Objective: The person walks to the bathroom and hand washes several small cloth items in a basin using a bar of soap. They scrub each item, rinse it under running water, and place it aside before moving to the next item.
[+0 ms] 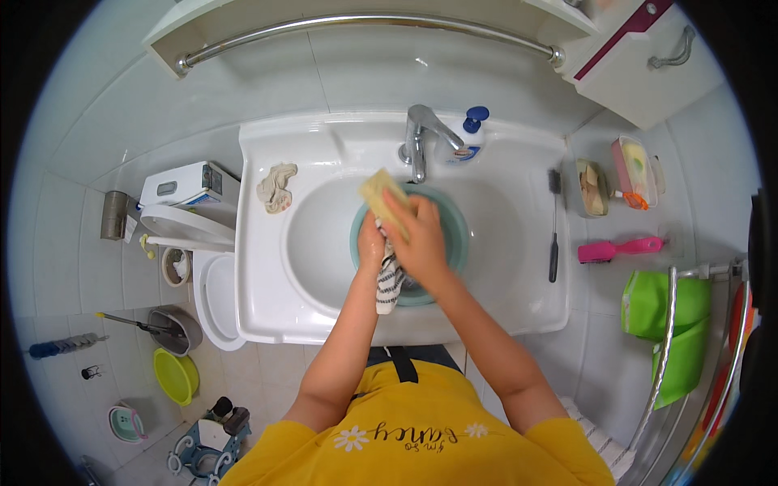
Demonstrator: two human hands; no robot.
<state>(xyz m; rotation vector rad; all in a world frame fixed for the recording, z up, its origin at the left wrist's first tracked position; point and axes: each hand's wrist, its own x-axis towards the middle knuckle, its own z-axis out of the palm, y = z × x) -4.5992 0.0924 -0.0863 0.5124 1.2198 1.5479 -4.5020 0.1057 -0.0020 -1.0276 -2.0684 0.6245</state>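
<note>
My right hand point(420, 240) grips a pale yellow bar point(378, 191), most likely laundry soap, and its motion is blurred. Below it my left hand point(369, 243) holds a white cloth with dark stripes point(390, 284), possibly a sock, whose lower end hangs towards me. The bar is close against the cloth; whether they touch is hidden by my fingers. Both hands are above a teal plastic basin point(460, 234) standing in the white washbasin point(316, 255). A crumpled beige sock or cloth point(278, 188) lies on the washbasin's left ledge.
Behind the basin rise a chrome faucet point(416, 143) and a blue-topped pump bottle point(465, 146). A thin dark-handled brush point(554, 237) is at the right side. A pink brush point(620, 248) hangs on the right wall, above green fabric point(674, 328). A toilet point(209, 304) stands left.
</note>
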